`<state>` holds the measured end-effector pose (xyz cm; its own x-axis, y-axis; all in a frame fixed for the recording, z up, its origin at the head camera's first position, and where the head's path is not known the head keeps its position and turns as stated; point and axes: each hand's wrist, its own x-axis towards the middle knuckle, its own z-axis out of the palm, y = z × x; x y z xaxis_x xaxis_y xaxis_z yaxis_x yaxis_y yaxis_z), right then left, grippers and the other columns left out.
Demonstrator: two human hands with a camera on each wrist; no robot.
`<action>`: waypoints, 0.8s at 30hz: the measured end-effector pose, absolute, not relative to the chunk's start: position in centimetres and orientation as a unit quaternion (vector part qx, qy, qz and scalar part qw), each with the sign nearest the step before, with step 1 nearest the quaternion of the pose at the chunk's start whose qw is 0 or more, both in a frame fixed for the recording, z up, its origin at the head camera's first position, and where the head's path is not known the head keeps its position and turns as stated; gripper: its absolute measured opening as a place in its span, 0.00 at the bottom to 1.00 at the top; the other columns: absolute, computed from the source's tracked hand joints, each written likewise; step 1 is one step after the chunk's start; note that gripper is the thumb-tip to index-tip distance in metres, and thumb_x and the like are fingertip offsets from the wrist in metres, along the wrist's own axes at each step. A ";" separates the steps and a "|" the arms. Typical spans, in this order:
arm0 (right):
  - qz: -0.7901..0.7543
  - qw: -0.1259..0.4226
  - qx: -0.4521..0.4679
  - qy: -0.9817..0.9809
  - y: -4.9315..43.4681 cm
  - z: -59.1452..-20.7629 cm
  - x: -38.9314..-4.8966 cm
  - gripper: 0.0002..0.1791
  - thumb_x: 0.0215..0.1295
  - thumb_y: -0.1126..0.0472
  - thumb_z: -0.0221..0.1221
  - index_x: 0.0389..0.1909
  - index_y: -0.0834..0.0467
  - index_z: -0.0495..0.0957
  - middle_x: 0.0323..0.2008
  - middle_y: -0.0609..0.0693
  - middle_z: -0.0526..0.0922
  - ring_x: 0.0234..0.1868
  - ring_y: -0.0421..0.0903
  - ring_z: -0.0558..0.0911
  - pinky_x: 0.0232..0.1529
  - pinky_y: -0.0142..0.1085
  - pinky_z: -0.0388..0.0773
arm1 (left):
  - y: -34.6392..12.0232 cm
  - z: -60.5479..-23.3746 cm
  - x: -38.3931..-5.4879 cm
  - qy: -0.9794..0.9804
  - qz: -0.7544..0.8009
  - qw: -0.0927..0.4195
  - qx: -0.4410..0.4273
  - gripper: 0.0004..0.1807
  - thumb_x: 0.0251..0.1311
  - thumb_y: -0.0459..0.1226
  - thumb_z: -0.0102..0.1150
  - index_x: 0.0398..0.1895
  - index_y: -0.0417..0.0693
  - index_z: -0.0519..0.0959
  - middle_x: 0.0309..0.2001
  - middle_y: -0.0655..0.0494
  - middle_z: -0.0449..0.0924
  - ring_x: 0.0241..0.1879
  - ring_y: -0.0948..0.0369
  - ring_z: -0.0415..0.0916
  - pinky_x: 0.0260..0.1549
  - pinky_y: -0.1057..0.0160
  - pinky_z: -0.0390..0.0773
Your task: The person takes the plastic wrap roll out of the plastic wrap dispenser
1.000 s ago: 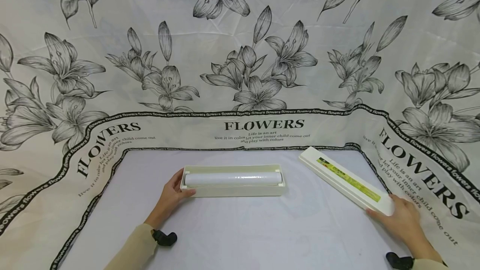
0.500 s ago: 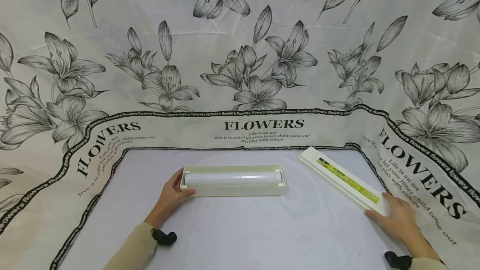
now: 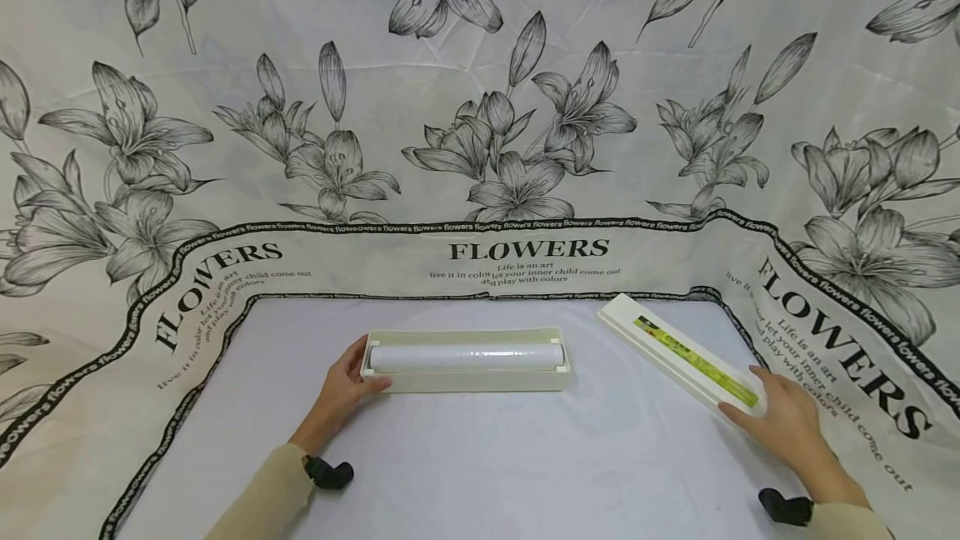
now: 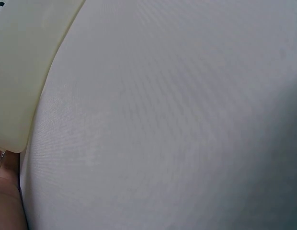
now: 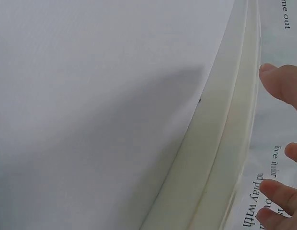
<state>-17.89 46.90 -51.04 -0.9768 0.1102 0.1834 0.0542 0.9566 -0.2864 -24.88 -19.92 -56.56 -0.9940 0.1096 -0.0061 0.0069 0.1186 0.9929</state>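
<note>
A cream, open-topped long box [image 3: 465, 382] lies across the table with a white roll of cling film [image 3: 465, 357] inside. My left hand [image 3: 341, 394] grips the box's left end, thumb on the near wall. In the left wrist view the box [image 4: 28, 72] fills the upper left corner, with part of the hand below it. To the right, a long white lid [image 3: 645, 340] with a yellow-green label lies at a slant. My right hand [image 3: 787, 415] spans its near end, thumb and fingers spread on either side. In the right wrist view the fingertips look slightly apart from the lid [image 5: 211, 153].
A white cloth [image 3: 480, 473] covers the tabletop. Behind and at both sides hangs a curtain [image 3: 480, 148] printed with lilies and "FLOWERS" lettering. The lid's near end lies close to the right side of the curtain.
My right hand has slid forward and left along the lid, from its near end a little towards its label. The lid, the box and my left hand stay in place.
</note>
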 end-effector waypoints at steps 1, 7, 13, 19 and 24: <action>0.141 0.103 -0.036 -0.984 46.7 -50.9 -18.0 0.49 0.59 0.47 0.71 0.66 0.79 0.62 0.57 0.85 0.67 0.56 0.80 0.67 0.56 0.72 0.62 | -19.9 -56.6 -24.9 0.746 0.663 0.039 0.039 0.54 0.56 0.32 0.76 0.82 0.48 0.53 0.79 0.46 0.59 0.77 0.49 0.59 0.56 0.81 0.71; 0.163 0.109 -0.005 -0.981 44.8 -50.2 -18.8 0.49 0.61 0.48 0.70 0.67 0.80 0.61 0.58 0.84 0.67 0.57 0.78 0.65 0.56 0.71 0.61 | -20.0 -56.6 -25.0 0.745 0.664 0.041 0.039 0.54 0.56 0.32 0.75 0.82 0.48 0.52 0.79 0.46 0.58 0.77 0.49 0.59 0.55 0.81 0.71; 0.189 0.120 0.024 -0.974 42.8 -49.5 -19.0 0.49 0.60 0.49 0.71 0.69 0.79 0.60 0.59 0.83 0.66 0.59 0.78 0.64 0.57 0.71 0.61 | -19.9 -56.5 -25.0 0.744 0.666 0.042 0.040 0.54 0.56 0.32 0.76 0.82 0.48 0.53 0.78 0.46 0.60 0.77 0.49 0.60 0.56 0.81 0.71; 0.213 0.093 0.029 -0.972 40.7 -48.7 -19.6 0.52 0.62 0.46 0.70 0.73 0.75 0.57 0.63 0.82 0.63 0.62 0.78 0.62 0.57 0.73 0.60 | -19.9 -56.4 -24.9 0.750 0.660 0.041 0.040 0.54 0.55 0.33 0.76 0.82 0.48 0.53 0.78 0.46 0.60 0.77 0.49 0.60 0.55 0.81 0.71; 0.223 0.072 0.041 -0.971 38.8 -47.9 -20.2 0.52 0.63 0.44 0.69 0.75 0.72 0.56 0.68 0.81 0.60 0.65 0.77 0.63 0.57 0.74 0.63 | -19.9 -56.4 -24.9 0.753 0.656 0.041 0.035 0.54 0.55 0.33 0.76 0.82 0.48 0.53 0.79 0.47 0.59 0.77 0.49 0.59 0.56 0.82 0.70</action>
<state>-20.15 38.76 -47.89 -0.9864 -0.0474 0.1574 -0.1114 0.8969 -0.4279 -24.87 -19.86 -56.36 -0.9942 0.1065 -0.0166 -0.0020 0.1361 0.9907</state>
